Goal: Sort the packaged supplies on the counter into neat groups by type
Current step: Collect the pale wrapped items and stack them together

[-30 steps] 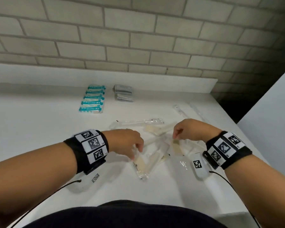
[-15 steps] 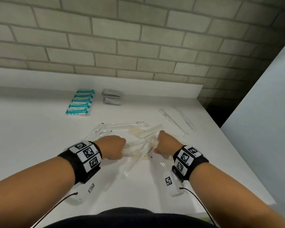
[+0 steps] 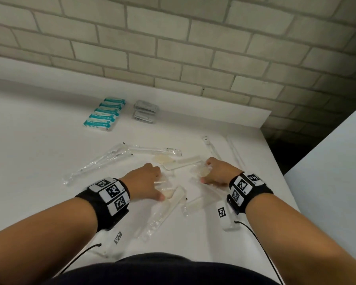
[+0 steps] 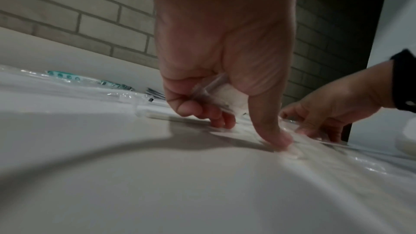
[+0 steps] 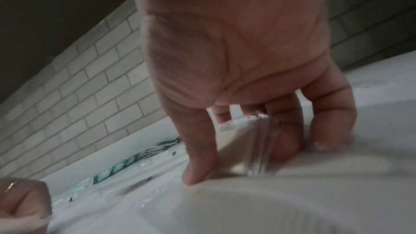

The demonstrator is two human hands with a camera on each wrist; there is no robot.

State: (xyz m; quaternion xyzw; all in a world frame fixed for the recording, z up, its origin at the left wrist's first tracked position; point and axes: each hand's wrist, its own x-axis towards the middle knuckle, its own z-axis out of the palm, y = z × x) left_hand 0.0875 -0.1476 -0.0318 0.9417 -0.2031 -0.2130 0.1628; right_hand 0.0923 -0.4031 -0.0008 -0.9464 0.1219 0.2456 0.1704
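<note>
While both hands work: they are low on the white counter [image 3: 39, 153], among clear wrapped packets.
Left hand [image 3: 145, 181]: fingers curled round a clear packet [image 4: 221, 95] with a white piece inside; thumb tip pressed on another wrapper lying flat.
Right hand [image 3: 217, 171]: thumb and fingers pinch a clear wrapped item [image 5: 245, 141], lifted off the surface at one end.
Loose packets: long clear sleeves [image 3: 99, 161] lie left of the hands; two thin ones [image 3: 212, 149] lie to the right.
Sorted groups: teal-and-white packs [image 3: 104, 115] sit in a row near the back edge, grey sachets [image 3: 145, 111] stacked just beside them.
</note>
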